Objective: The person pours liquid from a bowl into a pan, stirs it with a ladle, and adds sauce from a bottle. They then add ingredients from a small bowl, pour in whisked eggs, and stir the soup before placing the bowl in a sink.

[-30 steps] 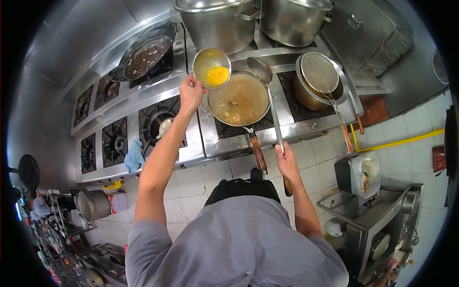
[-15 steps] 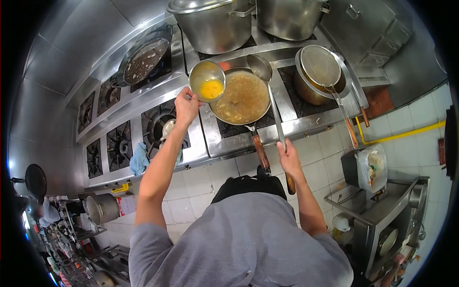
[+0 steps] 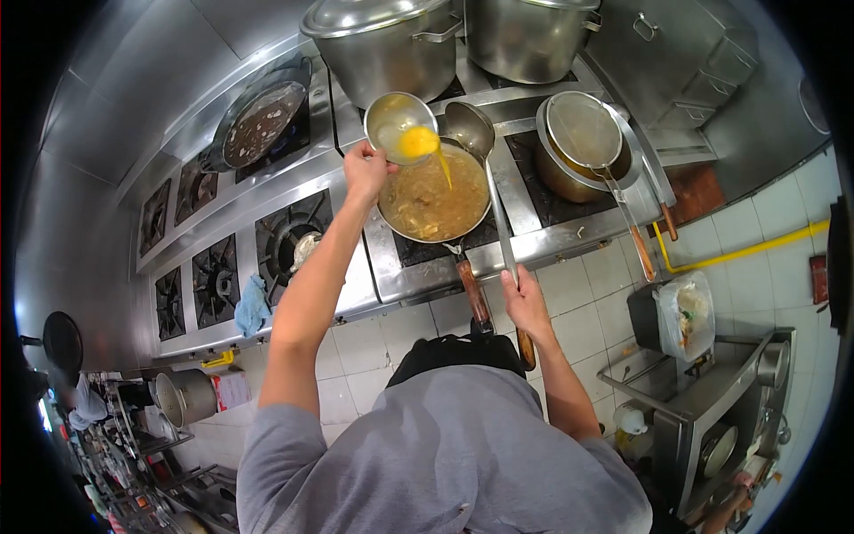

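Observation:
My left hand (image 3: 366,173) grips the rim of a small metal bowl (image 3: 384,123), tilted over the pan. Yellow beaten egg (image 3: 419,141) runs from its lip in a thin stream into the brown soup (image 3: 431,200). That soup fills a frying pan with a wooden handle (image 3: 474,294), set on the stove. Closed around the long shaft of a ladle, my right hand (image 3: 527,304) is to the right of the pan handle. The ladle's bowl (image 3: 470,130) is raised beside the pan's far right edge, close to the metal bowl.
Two large stockpots (image 3: 382,58) stand at the back of the stove. To the right, a strainer (image 3: 584,130) rests across a pot (image 3: 556,173). A wok (image 3: 264,120) with dark liquid sits back left. A blue cloth (image 3: 253,307) hangs at the stove's front edge.
The metal bowl has moved right over the pan and tipped further, and egg now streams out. My right hand still holds the ladle, nearly unmoved.

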`<state>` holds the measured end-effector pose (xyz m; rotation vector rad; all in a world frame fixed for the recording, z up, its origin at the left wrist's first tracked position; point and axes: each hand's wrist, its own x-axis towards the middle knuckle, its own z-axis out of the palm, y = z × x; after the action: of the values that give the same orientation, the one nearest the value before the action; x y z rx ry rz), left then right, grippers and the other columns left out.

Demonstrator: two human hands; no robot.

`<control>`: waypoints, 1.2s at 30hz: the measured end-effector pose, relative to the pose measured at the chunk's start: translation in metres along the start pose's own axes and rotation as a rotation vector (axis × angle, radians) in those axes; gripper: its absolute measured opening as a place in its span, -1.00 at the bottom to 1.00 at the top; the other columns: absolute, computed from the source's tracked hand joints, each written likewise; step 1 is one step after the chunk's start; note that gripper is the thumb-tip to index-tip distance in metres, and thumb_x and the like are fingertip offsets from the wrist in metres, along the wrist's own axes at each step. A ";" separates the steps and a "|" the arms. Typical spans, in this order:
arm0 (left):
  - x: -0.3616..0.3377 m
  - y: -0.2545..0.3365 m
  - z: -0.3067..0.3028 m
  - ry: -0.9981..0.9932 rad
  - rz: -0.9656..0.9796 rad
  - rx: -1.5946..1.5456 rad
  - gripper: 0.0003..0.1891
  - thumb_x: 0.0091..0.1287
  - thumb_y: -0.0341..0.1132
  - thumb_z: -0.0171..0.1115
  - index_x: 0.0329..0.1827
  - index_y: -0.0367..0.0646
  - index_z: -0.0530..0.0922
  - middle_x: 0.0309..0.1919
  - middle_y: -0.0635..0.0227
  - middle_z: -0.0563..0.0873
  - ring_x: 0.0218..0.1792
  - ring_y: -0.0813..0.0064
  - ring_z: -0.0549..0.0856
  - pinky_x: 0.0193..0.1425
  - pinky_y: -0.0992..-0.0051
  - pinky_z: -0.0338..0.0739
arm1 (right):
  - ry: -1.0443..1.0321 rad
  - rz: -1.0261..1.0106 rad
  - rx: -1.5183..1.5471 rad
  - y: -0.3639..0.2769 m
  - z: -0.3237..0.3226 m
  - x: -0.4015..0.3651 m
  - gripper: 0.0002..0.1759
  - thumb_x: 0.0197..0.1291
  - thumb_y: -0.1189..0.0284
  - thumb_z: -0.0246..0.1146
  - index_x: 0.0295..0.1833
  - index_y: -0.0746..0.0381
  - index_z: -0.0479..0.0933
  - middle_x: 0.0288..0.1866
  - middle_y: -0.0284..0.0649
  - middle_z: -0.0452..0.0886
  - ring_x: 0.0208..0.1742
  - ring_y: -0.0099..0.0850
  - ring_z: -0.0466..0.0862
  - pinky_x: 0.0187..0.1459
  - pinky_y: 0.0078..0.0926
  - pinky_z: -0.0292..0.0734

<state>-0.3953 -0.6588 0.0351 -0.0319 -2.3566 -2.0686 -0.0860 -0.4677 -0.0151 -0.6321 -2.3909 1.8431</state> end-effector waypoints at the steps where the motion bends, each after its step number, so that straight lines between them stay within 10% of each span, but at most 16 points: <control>1: 0.007 0.002 -0.002 0.011 -0.018 -0.018 -0.82 0.27 -0.49 0.16 -0.48 -0.24 0.39 -0.53 0.21 0.64 -0.56 0.43 0.72 -0.54 0.50 0.57 | 0.004 -0.011 -0.004 0.002 0.000 0.001 -0.68 0.44 0.24 0.05 -0.16 0.32 0.42 -0.51 -0.22 0.42 -0.45 -0.47 0.37 -0.35 -0.39 0.37; 13: -0.028 0.026 -0.067 0.017 0.222 0.447 -0.78 0.32 -0.41 0.17 -0.44 -0.27 0.34 -0.53 0.23 0.65 -0.53 0.51 0.71 -0.43 0.52 0.61 | -0.010 -0.025 0.018 0.007 0.003 0.004 -0.68 0.44 0.24 0.06 -0.17 0.33 0.41 -0.53 -0.21 0.39 -0.46 -0.45 0.36 -0.37 -0.38 0.35; 24: -0.070 0.024 -0.022 -0.074 0.069 0.152 -0.82 0.31 -0.50 0.15 -0.44 -0.30 0.36 -0.57 0.20 0.63 -0.50 0.46 0.74 -0.51 0.52 0.60 | -0.027 0.003 0.029 -0.007 0.001 0.001 -0.68 0.43 0.23 0.06 -0.18 0.32 0.40 -0.57 -0.22 0.37 -0.50 -0.48 0.35 -0.42 -0.38 0.32; 36: -0.055 0.027 -0.020 0.048 0.597 0.532 -0.91 0.18 -0.51 0.16 -0.31 -0.37 0.47 -0.12 -0.06 0.59 -0.41 0.00 0.62 -0.27 0.21 0.52 | 0.016 -0.038 0.100 0.006 -0.005 -0.015 -0.70 0.45 0.22 0.05 -0.19 0.26 0.39 -0.57 -0.40 0.30 -0.54 -0.60 0.29 -0.51 -0.50 0.27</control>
<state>-0.3404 -0.6763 0.0631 -0.5871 -2.3847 -1.1433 -0.0687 -0.4672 -0.0167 -0.5858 -2.2674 1.9208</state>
